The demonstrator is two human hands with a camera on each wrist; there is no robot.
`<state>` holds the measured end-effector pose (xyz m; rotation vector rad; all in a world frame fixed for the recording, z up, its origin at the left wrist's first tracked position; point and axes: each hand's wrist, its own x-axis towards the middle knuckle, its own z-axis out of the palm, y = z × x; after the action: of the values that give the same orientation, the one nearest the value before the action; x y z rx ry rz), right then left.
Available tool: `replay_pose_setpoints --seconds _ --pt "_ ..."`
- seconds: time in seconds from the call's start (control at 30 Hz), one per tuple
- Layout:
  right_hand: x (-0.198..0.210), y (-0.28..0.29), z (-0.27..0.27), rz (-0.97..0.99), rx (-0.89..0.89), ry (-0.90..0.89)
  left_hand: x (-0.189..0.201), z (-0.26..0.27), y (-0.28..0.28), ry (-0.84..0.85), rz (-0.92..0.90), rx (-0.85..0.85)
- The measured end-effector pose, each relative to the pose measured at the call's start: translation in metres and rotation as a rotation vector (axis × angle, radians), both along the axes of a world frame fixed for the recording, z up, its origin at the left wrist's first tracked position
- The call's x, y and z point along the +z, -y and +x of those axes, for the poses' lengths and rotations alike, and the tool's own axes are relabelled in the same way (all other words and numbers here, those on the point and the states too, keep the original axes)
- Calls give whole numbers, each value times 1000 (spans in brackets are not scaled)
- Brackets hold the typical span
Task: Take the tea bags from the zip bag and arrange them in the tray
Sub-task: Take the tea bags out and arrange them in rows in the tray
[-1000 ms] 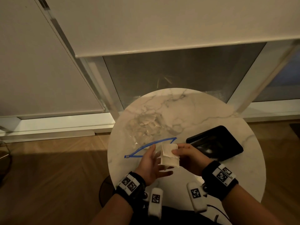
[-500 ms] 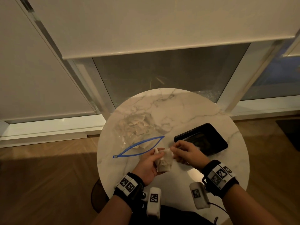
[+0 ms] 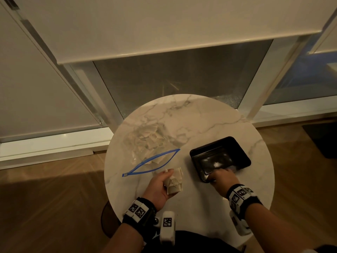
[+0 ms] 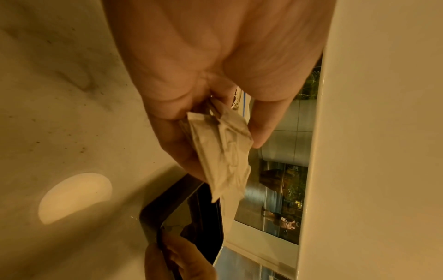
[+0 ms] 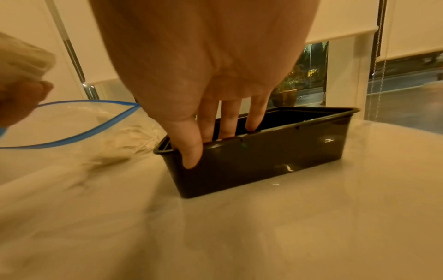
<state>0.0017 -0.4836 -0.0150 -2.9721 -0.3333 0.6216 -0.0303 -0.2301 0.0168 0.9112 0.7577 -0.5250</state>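
My left hand (image 3: 168,177) grips a small stack of pale tea bags (image 3: 175,182) above the marble table, just in front of the zip bag's mouth; the stack (image 4: 223,151) sits between thumb and fingers. The clear zip bag (image 3: 149,141) lies open with its blue zip (image 3: 153,162) spread, and more tea bags show inside. My right hand (image 3: 218,175) reaches into the near left corner of the black tray (image 3: 242,156). Its fingers (image 5: 227,121) are straight inside the tray (image 5: 275,157) and the thumb lies on the outer wall. The wall hides the fingertips.
The round marble table (image 3: 200,117) stands against a glazed wall with a roller blind (image 3: 164,24). Wooden floor surrounds it. Bare marble lies in front of and to the right of the tray.
My right hand left the stack in my left hand and moved right into the tray's near corner. The left hand, holding the stack, stayed near the zip bag's mouth.
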Motion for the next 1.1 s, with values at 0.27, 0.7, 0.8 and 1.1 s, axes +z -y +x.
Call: replay_pose_setpoints --seconds 0.27,0.7,0.8,1.1 --pt "-7 -46 -28 112 86 -29 -4 -5 1 8 0 -43" --pt "56 -71 -33 1097 -562 -223 1 -11 1 199 77 -174" --pt "54 -71 -33 1110 -573 -231 0 -10 -2 260 122 -188" --pt "53 -60 -27 1154 -643 -182 -7 -9 -21 299 272 -122"
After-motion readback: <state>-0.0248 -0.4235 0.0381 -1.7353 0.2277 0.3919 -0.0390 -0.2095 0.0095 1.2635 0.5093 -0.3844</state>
